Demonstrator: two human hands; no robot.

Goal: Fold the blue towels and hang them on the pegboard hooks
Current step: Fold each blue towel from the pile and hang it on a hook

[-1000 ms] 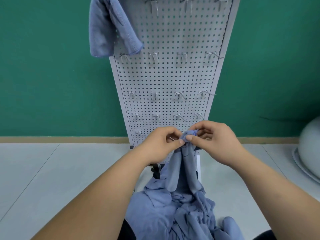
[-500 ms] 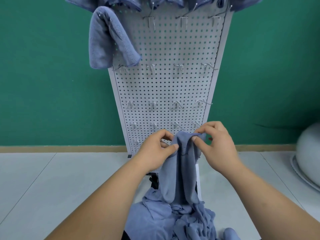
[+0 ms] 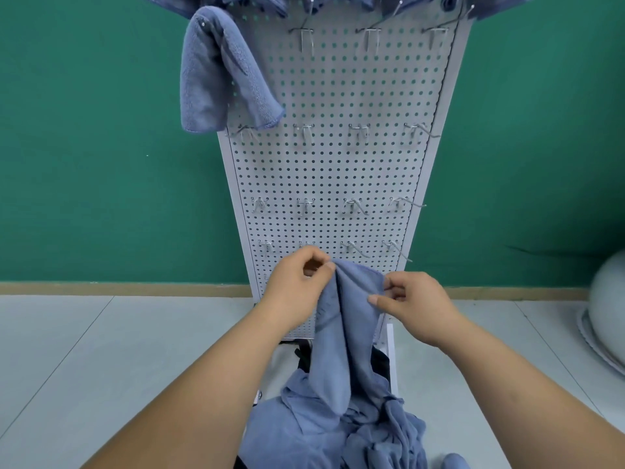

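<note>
— Grip?
— Left hand [image 3: 297,282] and right hand [image 3: 412,306] each pinch the blue towel [image 3: 341,333] by its top edge.
— Rest of it?
— Hangs between them into the near towel pile [image 3: 321,431].

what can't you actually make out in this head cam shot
Top towels: head view, cut off by the upper edge; their number is unclear.
Towel pile: head view, cut off by the lower edge; count unclear.
Pegboard base: head view, hidden behind the held towel pinched by left hand and right hand.
Grey rounded thing: head view, cut off by the right edge; unidentifiable.
</note>
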